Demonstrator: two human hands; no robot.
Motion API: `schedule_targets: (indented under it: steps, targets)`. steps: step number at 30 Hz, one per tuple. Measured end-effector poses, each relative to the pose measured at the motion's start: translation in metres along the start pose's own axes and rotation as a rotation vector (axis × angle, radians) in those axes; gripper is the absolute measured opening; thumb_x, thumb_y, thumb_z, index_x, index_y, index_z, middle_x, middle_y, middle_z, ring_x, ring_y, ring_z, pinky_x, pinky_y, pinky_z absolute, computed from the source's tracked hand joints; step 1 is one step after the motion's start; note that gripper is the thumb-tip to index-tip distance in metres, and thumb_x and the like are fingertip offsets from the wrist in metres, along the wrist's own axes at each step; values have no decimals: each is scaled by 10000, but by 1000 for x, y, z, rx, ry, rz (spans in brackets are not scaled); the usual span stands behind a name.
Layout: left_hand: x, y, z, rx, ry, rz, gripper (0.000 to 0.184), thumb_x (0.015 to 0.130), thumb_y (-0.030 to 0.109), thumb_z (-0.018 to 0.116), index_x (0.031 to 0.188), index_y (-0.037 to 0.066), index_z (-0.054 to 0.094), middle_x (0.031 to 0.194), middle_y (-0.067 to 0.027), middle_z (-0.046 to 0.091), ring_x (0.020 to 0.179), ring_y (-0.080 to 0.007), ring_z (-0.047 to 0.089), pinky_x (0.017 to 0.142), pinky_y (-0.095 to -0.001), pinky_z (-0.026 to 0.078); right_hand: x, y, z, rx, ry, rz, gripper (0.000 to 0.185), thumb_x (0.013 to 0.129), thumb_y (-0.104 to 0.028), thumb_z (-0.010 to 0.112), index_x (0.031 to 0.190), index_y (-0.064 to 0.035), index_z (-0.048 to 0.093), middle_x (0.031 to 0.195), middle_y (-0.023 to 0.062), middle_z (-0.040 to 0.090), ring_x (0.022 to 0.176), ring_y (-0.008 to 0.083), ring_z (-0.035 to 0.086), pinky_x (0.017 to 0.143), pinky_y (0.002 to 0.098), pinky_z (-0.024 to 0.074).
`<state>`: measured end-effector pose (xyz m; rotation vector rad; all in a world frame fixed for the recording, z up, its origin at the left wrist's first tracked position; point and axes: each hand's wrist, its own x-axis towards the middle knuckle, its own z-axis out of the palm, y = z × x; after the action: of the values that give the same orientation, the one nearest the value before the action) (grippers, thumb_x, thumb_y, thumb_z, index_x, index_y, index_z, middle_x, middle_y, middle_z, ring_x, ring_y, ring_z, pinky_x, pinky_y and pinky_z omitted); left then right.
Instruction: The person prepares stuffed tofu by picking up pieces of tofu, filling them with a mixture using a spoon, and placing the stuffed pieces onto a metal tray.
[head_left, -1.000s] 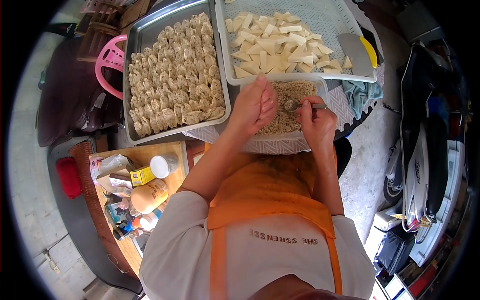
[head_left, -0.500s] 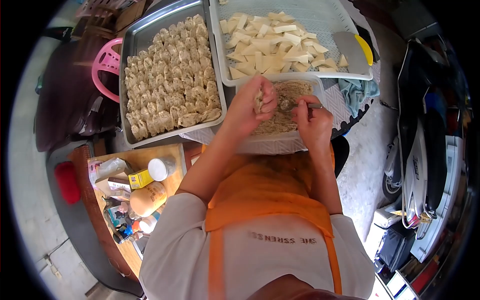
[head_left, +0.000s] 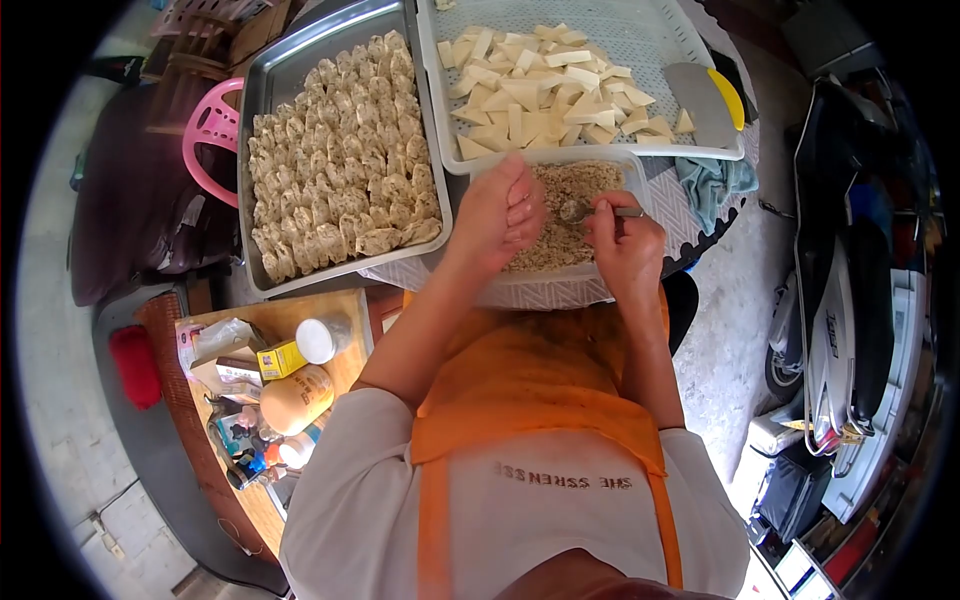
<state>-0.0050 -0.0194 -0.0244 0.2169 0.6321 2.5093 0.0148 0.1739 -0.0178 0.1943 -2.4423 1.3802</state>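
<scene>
My left hand is curled closed over the left side of a clear plastic tub; its fingers hide whatever lies inside. In my right hand is a metal spoon, its bowl at the crumbly brown minced filling in the tub. Behind the tub, pale triangular tofu-like pieces are heaped on a white perforated tray. To the left, a metal tray bears rows of filled, speckled pieces.
A grey scraper with a yellow handle lies on the white tray's right side. Beside it hangs a blue-green cloth. A pink plastic chair back stands left of the metal tray. Jars and boxes crowd a wooden stand at lower left.
My left hand has turned, so its fingers now cover the pale, filling-flecked lump that showed in it before. My right hand and the spoon have barely moved.
</scene>
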Motion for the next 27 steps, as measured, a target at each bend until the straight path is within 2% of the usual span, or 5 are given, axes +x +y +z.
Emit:
schedule_targets:
  steps: [10, 19, 22, 25, 27]
  targets:
    - [10, -5, 37, 219, 383, 153, 429, 1013, 332, 382, 1295, 18, 461, 962, -91, 569, 880, -198, 568, 784, -310, 497, 0, 1, 0, 9, 3, -4, 89, 844, -43, 612, 780, 14, 638, 660, 113, 623, 476, 220, 598, 469, 304, 456]
    - [7, -8, -15, -240, -185, 36, 390, 1014, 376, 372, 872, 63, 556, 760, -44, 462, 550, -107, 368, 354, -198, 229, 0, -1, 1, 13, -3, 24, 81, 844, -48, 614, 788, 5, 640, 625, 126, 611, 477, 221, 602, 471, 304, 459]
    - [9, -7, -11, -215, -273, 81, 375, 1014, 373, 378, 978, 53, 571, 807, -54, 510, 605, -122, 452, 423, -200, 343, 0, -2, 0, 0, -13, 18, 82, 845, -53, 616, 794, 5, 645, 622, 128, 613, 477, 220, 606, 471, 303, 462]
    - [17, -3, 62, -48, 617, 104, 365, 1012, 357, 391, 1095, 43, 557, 856, -59, 543, 682, -139, 520, 540, -220, 430, 0, 3, 0, -23, -17, 9, 84, 846, -56, 617, 798, 7, 646, 623, 129, 617, 480, 219, 610, 472, 301, 465]
    - [16, -5, 56, 139, 546, 128, 378, 1010, 351, 398, 1170, 35, 528, 893, -62, 554, 732, -153, 543, 615, -234, 452, 0, -1, 0, -12, -12, 20, 87, 848, -54, 615, 795, 8, 645, 623, 128, 618, 479, 220, 610, 471, 301, 464]
